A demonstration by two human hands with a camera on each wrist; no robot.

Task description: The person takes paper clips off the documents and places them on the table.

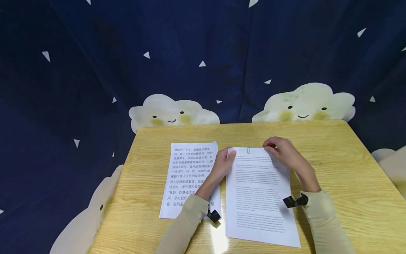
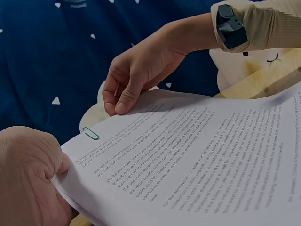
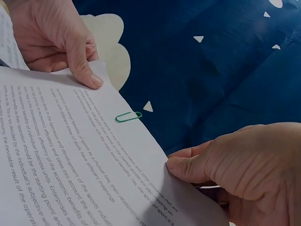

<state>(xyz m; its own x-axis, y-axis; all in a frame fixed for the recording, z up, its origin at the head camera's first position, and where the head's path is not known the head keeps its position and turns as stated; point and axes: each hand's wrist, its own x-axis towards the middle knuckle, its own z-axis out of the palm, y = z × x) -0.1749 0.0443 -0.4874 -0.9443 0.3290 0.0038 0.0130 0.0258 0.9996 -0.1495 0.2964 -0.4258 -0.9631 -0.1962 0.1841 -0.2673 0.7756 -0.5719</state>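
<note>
A stack of printed English sheets (image 1: pixel 257 197) is held by its top edge, tilted up off the table. At the middle of that edge sits a green paper clip (image 3: pixel 128 117), also visible as a small loop in the left wrist view. My left hand (image 1: pixel 224 163) grips the top left corner, thumb on the printed face and fingers behind. Near the top right corner, my right hand (image 1: pixel 283 152) pinches the edge between thumb and fingers. In the left wrist view the right thumb (image 2: pixel 127 100) lies on the front of the paper.
Left of the held sheets, a second stack with large Chinese print (image 1: pixel 187 176) lies flat on the wooden table (image 1: pixel 142 197), partly under my left forearm. A dark blue curtain (image 1: pixel 190 42) with clouds and white triangles hangs behind the table's far edge.
</note>
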